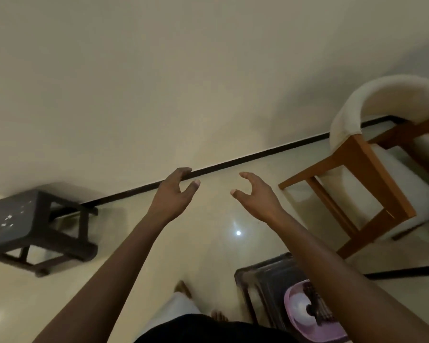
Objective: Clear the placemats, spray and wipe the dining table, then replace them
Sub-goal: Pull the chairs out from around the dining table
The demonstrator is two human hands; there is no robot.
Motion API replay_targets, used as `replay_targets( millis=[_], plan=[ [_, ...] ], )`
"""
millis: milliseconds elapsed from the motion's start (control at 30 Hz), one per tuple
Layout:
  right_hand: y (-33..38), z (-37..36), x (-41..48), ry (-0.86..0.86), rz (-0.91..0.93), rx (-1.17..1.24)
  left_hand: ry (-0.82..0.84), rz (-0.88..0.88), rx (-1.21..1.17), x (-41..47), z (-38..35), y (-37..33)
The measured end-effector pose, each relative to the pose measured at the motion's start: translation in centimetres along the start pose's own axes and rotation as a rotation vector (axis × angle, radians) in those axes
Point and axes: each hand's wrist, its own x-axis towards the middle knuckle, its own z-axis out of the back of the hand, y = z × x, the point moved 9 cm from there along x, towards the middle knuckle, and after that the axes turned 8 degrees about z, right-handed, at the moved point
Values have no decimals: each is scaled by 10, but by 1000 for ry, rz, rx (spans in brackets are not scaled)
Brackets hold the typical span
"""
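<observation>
While half-curled, left hand (174,194), right hand (255,197).

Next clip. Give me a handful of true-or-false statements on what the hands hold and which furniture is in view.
1. The left hand and the right hand hold nothing. True.
2. A dark stool stands near the wall on the person's left. True.
3. The right hand grips a spray bottle. False: its fingers are loosely curled round nothing.
4. The chair on the right has a wooden frame and a pale back. True.
5. The pink basin lies under the chair. False: it sits at lower right on a second stool.
</observation>
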Motion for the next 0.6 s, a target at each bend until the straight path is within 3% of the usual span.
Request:
replay_targets(
  millis=[200, 333, 600],
  plan=[
    [-30, 55, 92, -183, -148, 49, 222, -156, 47, 145, -48, -58],
    [-53, 107, 132, -401, -299, 108, 378, -306, 87, 234, -89, -129],
    [-104, 202, 160, -736, -501, 160, 659, -617, 169, 322, -202, -275]
  ],
)
